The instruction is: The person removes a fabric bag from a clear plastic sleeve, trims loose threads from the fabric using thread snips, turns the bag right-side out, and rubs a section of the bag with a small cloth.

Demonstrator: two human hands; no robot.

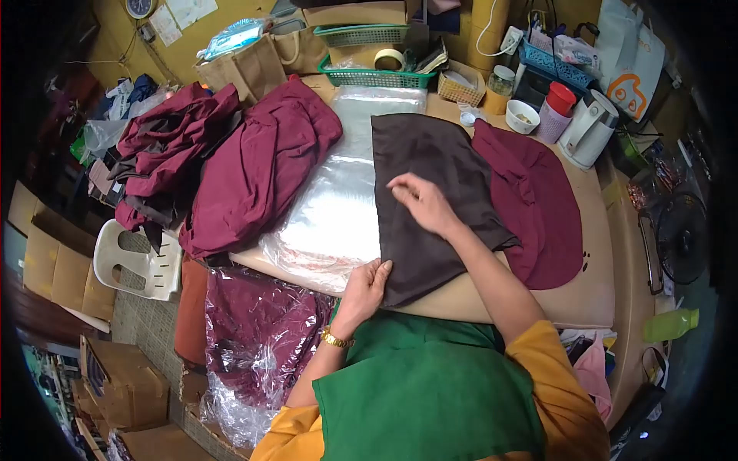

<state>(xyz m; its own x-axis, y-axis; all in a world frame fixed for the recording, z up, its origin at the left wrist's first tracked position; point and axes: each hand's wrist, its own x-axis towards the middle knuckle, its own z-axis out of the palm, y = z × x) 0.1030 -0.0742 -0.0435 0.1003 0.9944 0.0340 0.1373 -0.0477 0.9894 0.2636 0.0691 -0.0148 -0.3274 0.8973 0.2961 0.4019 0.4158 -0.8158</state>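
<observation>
Head view: right hand (pixel 427 206) hides some dark cloth (pixel 423 150).

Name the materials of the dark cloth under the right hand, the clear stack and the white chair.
Dark cloth: woven fabric, possibly synthetic; soft creases, faint sheen.
Clear stack: glossy plastic film, judging by its glare and transparency.
Chair: probably moulded plastic; smooth, with rounded cut-outs.

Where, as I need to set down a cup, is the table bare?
The table is mostly bare between the maroon cloth and the right edge, in front of the kettle. A thinner strip shows at the front edge, by the dark cloth. Crowded: the left, with garments and plastic; the back, with baskets.
</observation>
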